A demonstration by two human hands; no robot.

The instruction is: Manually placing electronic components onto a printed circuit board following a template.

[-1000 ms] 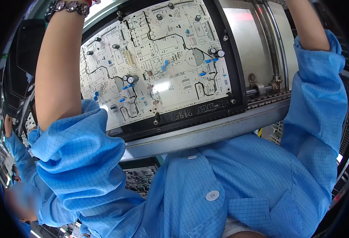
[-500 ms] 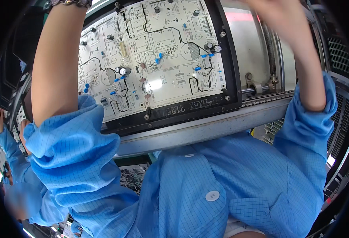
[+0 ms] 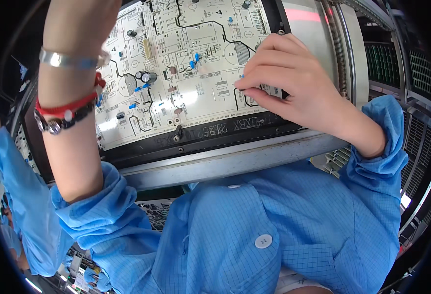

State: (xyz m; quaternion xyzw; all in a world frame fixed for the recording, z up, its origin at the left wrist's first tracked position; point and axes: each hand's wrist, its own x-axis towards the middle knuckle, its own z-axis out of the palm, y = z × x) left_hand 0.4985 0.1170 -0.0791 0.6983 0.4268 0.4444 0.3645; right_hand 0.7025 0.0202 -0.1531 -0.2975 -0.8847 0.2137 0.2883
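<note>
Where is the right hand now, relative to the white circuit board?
In the head view, the right hand rests on the right part of the white circuit board, its fingers pinched together near the board's right edge, above the black frame.

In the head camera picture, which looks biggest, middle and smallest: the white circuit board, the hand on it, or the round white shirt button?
1. White circuit board, the biggest.
2. Right hand, resting on the board's right edge; it sits a bit nearer the camera, but clearly looks smaller.
3. Shirt button, the smallest by far.
</note>
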